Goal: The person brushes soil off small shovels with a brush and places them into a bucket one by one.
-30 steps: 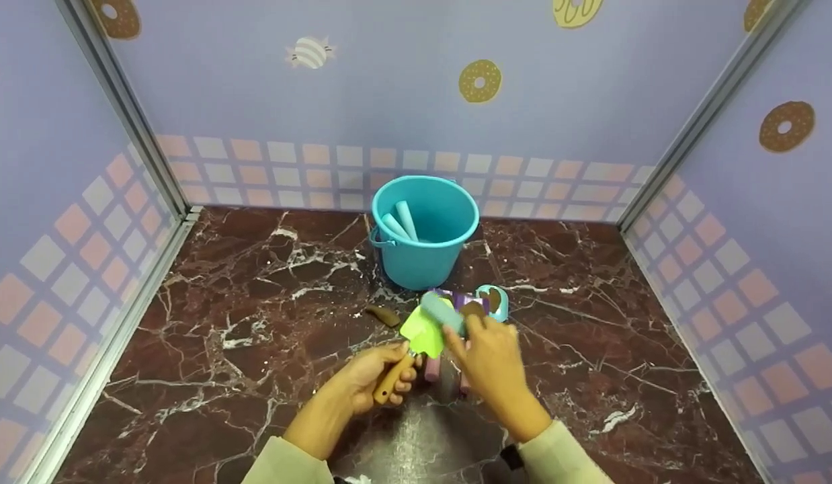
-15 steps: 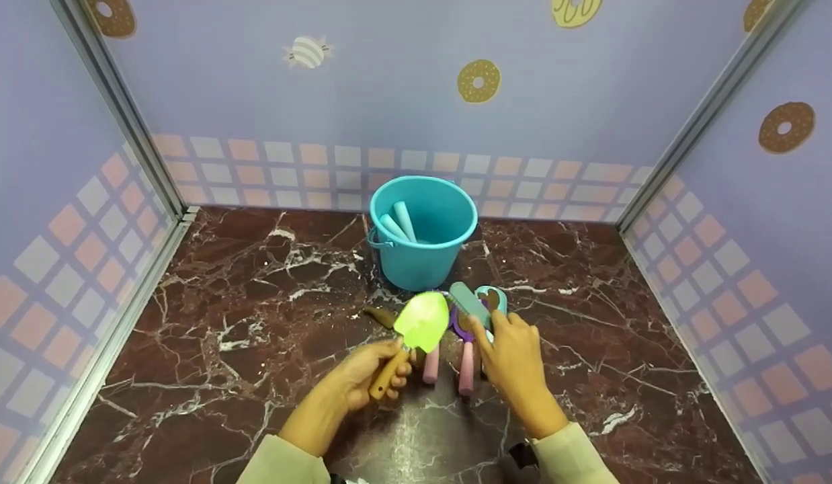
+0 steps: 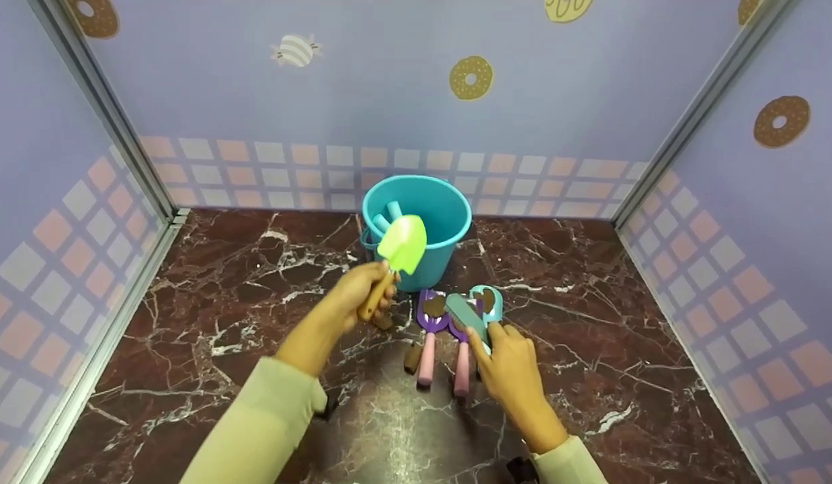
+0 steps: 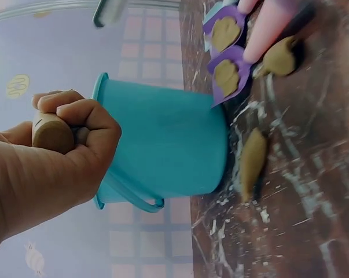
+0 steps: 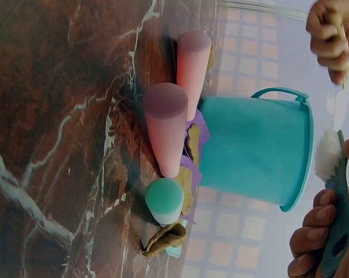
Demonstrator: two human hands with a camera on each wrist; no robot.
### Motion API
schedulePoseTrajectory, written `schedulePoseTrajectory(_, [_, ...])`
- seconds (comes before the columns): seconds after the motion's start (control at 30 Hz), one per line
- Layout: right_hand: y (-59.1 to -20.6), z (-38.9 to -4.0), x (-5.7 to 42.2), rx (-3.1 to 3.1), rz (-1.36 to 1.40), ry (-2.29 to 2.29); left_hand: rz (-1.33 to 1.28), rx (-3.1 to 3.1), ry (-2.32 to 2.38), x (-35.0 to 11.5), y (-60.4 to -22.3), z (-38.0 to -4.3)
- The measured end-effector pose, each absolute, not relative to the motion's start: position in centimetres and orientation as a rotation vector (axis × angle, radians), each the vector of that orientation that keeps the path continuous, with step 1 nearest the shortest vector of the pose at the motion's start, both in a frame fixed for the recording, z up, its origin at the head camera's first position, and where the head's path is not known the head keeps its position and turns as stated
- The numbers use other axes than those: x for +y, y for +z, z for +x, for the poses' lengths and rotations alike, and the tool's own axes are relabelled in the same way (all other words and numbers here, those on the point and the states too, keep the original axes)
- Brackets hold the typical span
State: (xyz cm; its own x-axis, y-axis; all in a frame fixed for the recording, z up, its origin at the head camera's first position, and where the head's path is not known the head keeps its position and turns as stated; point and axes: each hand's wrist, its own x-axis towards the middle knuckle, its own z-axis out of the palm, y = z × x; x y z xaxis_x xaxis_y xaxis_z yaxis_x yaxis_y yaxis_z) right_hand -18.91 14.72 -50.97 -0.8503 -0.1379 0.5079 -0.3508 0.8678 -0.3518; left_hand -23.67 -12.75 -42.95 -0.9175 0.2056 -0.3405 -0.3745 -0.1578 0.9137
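Observation:
My left hand (image 3: 354, 294) grips the tan handle of a toy trowel (image 3: 404, 243), its bright green blade raised and overlapping the bucket's front rim in the head view. The turquoise bucket (image 3: 437, 261) stands upright, two pale blue handles (image 3: 394, 210) leaning inside it. In my right hand (image 3: 513, 359) is a scrubbing brush (image 5: 339, 200) with a teal back and white bristles, held above the toy shovels. Two purple shovels with pink handles, a left one (image 3: 426, 356) and a right one (image 3: 462, 368), lie before the bucket with brown clay-like lumps on their blades.
A light blue shovel (image 3: 498, 302) with a brown patch lies right of the purple ones. Loose brown pieces rest on the dark marbled surface, one piece (image 4: 253, 165) near the bucket and another piece (image 3: 412, 358) beside the left pink handle. Patterned walls enclose three sides.
My left hand has lifted the trowel away from the brush, up and forward to the bucket. The brush has shifted right and away from the trowel blade, uncovering the purple shovels.

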Motion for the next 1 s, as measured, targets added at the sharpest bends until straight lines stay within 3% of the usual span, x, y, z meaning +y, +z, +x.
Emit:
schedulePoseTrajectory(0.3, [-51.3, -18.5, 14.2, -2.628, 0.371, 0.641, -0.201, 2.167, 1.853, -12.7, -40.2, -28.5])
schedulePoseTrajectory(0.53, [-51.4, -18.3, 14.2, -2.664, 0.363, 0.68, -0.001, 3.109, 0.776, -12.1, -39.8, -31.4])
schedulePoseTrajectory(0.73, [-51.4, -18.2, 14.1, -2.679, 0.356, 0.702, 0.332, 3.336, -0.169, -11.9, -40.6, -32.3])
schedulePoseTrajectory(1.0, [-51.5, -18.3, 14.3, -2.676, 0.357, 0.681, 0.437, 3.338, -0.386, -11.4, -41.0, -32.5])
